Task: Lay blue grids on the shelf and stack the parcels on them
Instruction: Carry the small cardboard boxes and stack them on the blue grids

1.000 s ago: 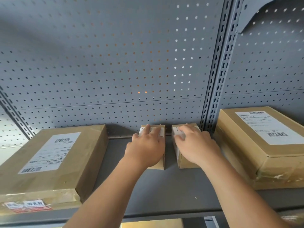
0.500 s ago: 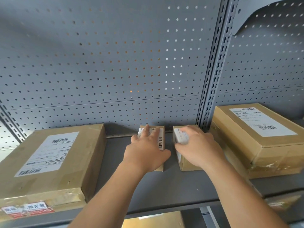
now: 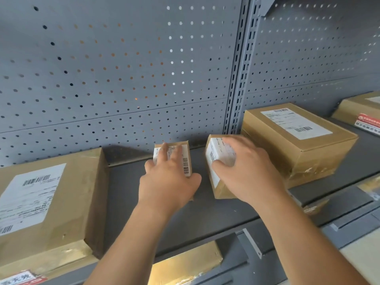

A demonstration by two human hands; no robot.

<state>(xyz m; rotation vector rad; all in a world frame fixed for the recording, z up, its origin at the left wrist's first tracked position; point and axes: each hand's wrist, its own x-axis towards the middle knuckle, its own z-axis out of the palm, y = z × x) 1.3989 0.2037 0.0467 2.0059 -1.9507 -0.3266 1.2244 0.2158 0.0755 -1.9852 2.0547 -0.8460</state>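
Two small parcels sit side by side, a gap between them, at the back of a grey shelf point(image 3: 127, 202), close to the pegboard point(image 3: 123, 68). The left hand point(image 3: 166, 182) lies palm down over the left small parcel point(image 3: 186, 159), fingers spread across its white label and the thumb down its right side, gripping it. The right hand point(image 3: 246, 169) wraps the right small parcel point(image 3: 216, 161) from the top and right, thumb pressed on the label at the near left edge; this parcel is tilted, its top face leaning toward the left. Whether either small parcel is clear of the shelf cannot be told. A big parcel point(image 3: 47, 202) lies flat at the left end of the shelf, label up, well apart from the left hand. Another big parcel point(image 3: 298, 140) lies flat on the right, label up, just beside the right hand and behind a slotted upright point(image 3: 240, 79). A further parcel point(image 3: 362, 112) shows at the far right edge with a red sticker. Below the shelf edge the top of one more box point(image 3: 185, 266) shows. No blue grid is visible on the shelf.
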